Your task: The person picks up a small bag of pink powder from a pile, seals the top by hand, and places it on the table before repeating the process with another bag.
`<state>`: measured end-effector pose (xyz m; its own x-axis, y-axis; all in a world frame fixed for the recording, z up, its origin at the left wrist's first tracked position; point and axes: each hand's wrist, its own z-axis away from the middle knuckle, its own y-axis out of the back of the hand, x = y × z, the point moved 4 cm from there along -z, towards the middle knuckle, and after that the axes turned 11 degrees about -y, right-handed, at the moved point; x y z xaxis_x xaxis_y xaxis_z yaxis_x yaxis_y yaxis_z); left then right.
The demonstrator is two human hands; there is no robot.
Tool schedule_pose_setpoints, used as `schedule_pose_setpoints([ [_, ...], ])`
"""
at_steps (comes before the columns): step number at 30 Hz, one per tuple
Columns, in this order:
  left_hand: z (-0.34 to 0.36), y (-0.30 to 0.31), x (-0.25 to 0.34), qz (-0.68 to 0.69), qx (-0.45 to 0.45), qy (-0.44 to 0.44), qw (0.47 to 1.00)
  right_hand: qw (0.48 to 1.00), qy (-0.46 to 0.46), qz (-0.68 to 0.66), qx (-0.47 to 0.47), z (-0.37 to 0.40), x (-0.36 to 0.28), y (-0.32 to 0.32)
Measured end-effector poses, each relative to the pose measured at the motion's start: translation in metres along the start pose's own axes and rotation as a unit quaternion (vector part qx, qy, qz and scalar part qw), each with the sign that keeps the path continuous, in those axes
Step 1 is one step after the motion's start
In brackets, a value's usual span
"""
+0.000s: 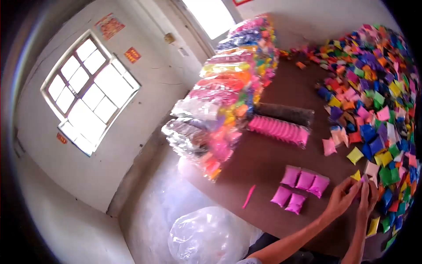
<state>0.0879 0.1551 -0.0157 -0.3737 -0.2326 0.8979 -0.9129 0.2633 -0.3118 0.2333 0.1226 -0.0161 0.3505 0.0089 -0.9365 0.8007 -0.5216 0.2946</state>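
Note:
My left hand (342, 195) and my right hand (368, 194) meet at the near edge of a big heap of small coloured packets (378, 145). Between their closed fingertips shows a small purple-pink packet (364, 178), mostly covered by the fingers. To the left of my hands, several purple-pink packets (305, 180) lie flat in two rows on the brown table (263, 202). A yellow packet (355, 175) and a pale pink packet (372, 169) lie just beyond my fingertips.
A clear bag of pink packets (279, 130) lies mid-table. Filled bags of mixed colours (224, 83) are stacked along the left edge. A thin pink strip (249, 196) rests near the front edge. Below, a large clear plastic bag (211, 235) sits beside the table.

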Motion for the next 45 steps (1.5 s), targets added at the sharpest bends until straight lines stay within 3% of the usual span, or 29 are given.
schedule_pose_setpoints([
  [3,0.026,0.018,0.047,-0.069,-0.033,0.003,0.997,0.995,-0.015,-0.082,-0.051,0.031,0.004,-0.001],
  [5,0.049,0.032,0.067,-0.096,-0.051,-0.002,0.994,0.993,-0.055,-0.101,0.02,0.074,-0.011,-0.004],
  [7,0.078,0.048,0.075,-0.125,-0.082,0.052,0.987,0.998,-0.037,-0.038,0.034,0.095,0.067,0.003],
  [8,0.091,0.056,0.078,-0.123,-0.076,0.046,0.988,0.998,-0.03,-0.037,0.03,0.1,0.057,0.001],
  [10,0.114,0.076,0.08,-0.11,-0.052,0.046,0.991,0.984,-0.042,-0.097,-0.14,0.129,0.012,-0.01],
  [14,0.157,0.118,0.087,-0.099,0.003,-0.002,0.995,0.974,-0.112,-0.043,-0.193,0.183,-0.034,-0.028],
  [16,0.166,0.129,0.11,-0.099,-0.043,0.042,0.993,0.947,-0.175,0.007,-0.27,0.201,-0.042,-0.04],
  [17,0.173,0.132,0.139,-0.195,0.003,0.044,0.98,0.947,-0.169,0.009,-0.274,0.207,-0.053,-0.047],
  [20,0.186,0.147,0.141,-0.201,0.068,0.027,0.977,0.951,-0.117,0.007,-0.287,0.217,-0.074,-0.063],
  [23,0.188,0.159,0.155,-0.143,0.109,0.014,0.984,0.938,-0.175,-0.067,-0.29,0.228,-0.066,-0.078],
  [24,0.187,0.162,0.167,-0.143,0.111,0.01,0.983,0.944,-0.161,-0.067,-0.279,0.23,-0.086,-0.084],
  [26,0.186,0.164,0.186,-0.044,0.091,0.086,0.991,0.95,-0.145,-0.068,-0.268,0.229,-0.09,-0.088],
  [29,0.192,0.173,0.185,-0.035,0.083,0.04,0.995,0.933,-0.17,-0.044,-0.315,0.226,-0.07,-0.093],
  [32,0.196,0.177,0.198,-0.116,0.097,0.0,0.988,0.938,-0.108,-0.061,-0.324,0.234,-0.12,-0.103],
  [36,0.203,0.182,0.193,-0.172,0.069,0.011,0.983,0.939,-0.104,-0.058,-0.322,0.237,-0.124,-0.102],
  [41,0.211,0.168,0.209,-0.106,0.091,0.027,0.99,0.944,-0.108,-0.044,-0.31,0.237,-0.09,-0.088],
  [43,0.217,0.164,0.196,-0.11,0.086,0.026,0.99,0.956,-0.011,0.024,-0.292,0.241,-0.11,-0.081],
  [45,0.222,0.157,0.189,-0.114,0.083,0.026,0.99,0.953,-0.04,0.017,-0.299,0.245,-0.123,-0.076],
])
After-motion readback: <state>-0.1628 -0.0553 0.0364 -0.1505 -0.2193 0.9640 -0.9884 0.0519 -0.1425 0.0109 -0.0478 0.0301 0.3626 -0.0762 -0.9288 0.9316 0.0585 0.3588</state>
